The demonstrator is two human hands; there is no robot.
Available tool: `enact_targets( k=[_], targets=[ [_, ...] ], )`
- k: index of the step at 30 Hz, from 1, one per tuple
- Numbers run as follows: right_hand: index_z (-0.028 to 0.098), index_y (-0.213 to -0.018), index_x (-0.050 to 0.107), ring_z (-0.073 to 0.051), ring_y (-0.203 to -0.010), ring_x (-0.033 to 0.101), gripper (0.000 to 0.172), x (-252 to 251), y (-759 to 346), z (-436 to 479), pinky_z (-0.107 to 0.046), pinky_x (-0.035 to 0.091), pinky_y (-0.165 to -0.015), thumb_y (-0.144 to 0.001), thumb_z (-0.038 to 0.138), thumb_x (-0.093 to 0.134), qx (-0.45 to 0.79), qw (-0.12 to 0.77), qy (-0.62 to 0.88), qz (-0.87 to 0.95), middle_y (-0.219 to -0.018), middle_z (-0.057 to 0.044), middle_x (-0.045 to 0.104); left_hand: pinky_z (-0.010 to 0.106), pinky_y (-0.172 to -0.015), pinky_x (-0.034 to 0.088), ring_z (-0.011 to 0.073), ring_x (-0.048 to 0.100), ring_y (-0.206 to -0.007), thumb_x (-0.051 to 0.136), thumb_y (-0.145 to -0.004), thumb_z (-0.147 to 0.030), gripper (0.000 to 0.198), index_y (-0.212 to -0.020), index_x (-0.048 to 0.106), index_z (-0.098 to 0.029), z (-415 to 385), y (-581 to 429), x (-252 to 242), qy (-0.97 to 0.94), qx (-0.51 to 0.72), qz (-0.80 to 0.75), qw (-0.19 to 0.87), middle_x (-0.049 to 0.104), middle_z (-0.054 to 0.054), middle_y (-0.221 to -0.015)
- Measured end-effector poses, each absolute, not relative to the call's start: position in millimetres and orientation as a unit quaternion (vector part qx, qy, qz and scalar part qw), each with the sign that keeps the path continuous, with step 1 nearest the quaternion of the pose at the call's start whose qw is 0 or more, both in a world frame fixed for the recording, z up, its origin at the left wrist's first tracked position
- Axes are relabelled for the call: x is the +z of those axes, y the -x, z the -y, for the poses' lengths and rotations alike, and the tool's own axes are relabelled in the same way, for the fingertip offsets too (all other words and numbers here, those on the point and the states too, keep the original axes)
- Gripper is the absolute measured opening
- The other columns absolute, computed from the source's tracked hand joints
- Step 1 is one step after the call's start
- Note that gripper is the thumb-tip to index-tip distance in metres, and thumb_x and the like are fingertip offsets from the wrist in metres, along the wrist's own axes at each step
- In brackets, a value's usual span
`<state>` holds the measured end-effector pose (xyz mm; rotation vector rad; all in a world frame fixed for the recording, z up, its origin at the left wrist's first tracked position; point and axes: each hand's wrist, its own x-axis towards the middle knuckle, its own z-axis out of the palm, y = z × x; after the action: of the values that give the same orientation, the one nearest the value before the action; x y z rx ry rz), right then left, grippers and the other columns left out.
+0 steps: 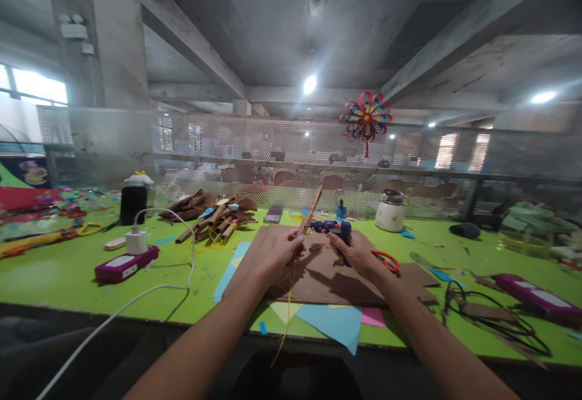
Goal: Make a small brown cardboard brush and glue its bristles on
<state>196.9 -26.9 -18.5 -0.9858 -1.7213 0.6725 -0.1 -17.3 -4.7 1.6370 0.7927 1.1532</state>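
My left hand (282,248) is closed round the lower end of a thin rolled cardboard stick (311,209) that tilts up and to the right; a yellow string (288,303) hangs down from it. My right hand (357,251) grips a blue glue gun (334,228) whose nozzle points left at the stick. Both hands hover over a brown cardboard sheet (331,279) lying on the green table (68,273). Red-handled scissors (388,260) lie just right of my right hand.
Coloured paper pieces (336,321) lie at the front edge. A pile of cardboard rolls (213,215) sits at back left, beside a black speaker (133,203). A magenta power strip (125,263) with white charger and cable is left. A white jar (390,211), black cables (495,318), mesh fence behind.
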Motion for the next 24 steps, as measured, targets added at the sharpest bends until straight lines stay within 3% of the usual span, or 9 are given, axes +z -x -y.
enact_targets(
  k=[13,24],
  targets=[
    [0.019,-0.05,0.046,-0.01,-0.043,0.036,0.048,-1,-190,44,-0.024,0.034,-0.042,-0.077,0.058,0.048,0.188,0.496,0.44,0.725,-0.045,0.0,0.042,0.025,-0.049,0.03,0.0136,0.043,-0.052,0.054,-0.074,-0.037,0.019,-0.063,0.051,-0.021,24,0,-1,-0.7,0.464,-0.366,0.401,0.05,0.0,-0.055],
    [0.016,-0.056,0.051,-0.009,-0.044,0.037,0.043,-8,-194,37,-0.021,0.03,-0.042,-0.08,0.051,0.044,0.091,0.453,0.482,0.745,-0.046,0.001,0.044,0.023,-0.049,0.032,0.0121,0.044,-0.052,0.05,-0.077,-0.036,0.018,-0.076,0.053,-0.018,14,1,-9,-0.7,0.448,-0.401,0.385,0.05,-0.001,-0.059]
  ],
)
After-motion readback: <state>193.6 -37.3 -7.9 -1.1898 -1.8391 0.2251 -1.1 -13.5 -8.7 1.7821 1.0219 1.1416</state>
